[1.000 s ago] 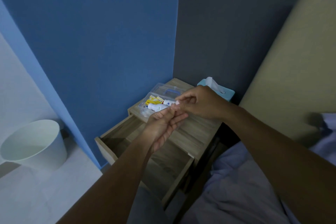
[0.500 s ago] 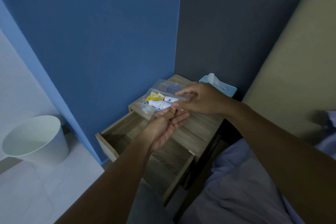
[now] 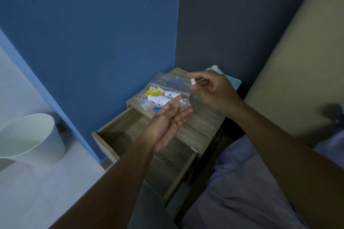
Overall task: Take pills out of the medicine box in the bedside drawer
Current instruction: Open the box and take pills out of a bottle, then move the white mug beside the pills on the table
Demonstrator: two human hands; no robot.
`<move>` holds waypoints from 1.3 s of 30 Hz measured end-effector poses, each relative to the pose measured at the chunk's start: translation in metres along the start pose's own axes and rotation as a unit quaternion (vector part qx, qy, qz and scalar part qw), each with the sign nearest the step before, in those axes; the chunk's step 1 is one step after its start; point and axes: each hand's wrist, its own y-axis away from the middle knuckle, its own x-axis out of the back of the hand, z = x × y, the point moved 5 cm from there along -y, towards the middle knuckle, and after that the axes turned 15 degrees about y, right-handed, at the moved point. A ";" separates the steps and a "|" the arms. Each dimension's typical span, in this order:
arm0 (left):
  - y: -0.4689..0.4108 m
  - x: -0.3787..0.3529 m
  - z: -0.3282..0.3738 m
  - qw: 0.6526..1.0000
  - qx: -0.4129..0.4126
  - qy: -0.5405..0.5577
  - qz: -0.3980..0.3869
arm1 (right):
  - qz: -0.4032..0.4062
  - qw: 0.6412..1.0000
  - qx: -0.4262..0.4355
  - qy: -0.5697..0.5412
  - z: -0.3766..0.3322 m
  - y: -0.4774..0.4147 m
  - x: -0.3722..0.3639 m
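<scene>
We face a corner of matte blue and grey walls over a wood-grain bedside surface (image 3: 201,128). Our right hand (image 3: 216,93) has its grip pinched on a small white cap (image 3: 193,81), blurred, above the box. Our left hand (image 3: 169,122) lies palm up and uncurled, a small clear round pill container (image 3: 184,102) resting on its fingertips. Behind them the transparent plastic medicine box (image 3: 162,93) stands open on the surface, white bottles (image 3: 160,99) lying inside. Below, the drawer (image 3: 119,135) is pulled out; a white round bin (image 3: 31,139) stands on the floor.
</scene>
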 end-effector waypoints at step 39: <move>-0.109 0.115 -0.091 0.751 -0.107 -0.651 0.025 | 0.003 0.978 -0.183 0.098 0.227 0.088 -0.140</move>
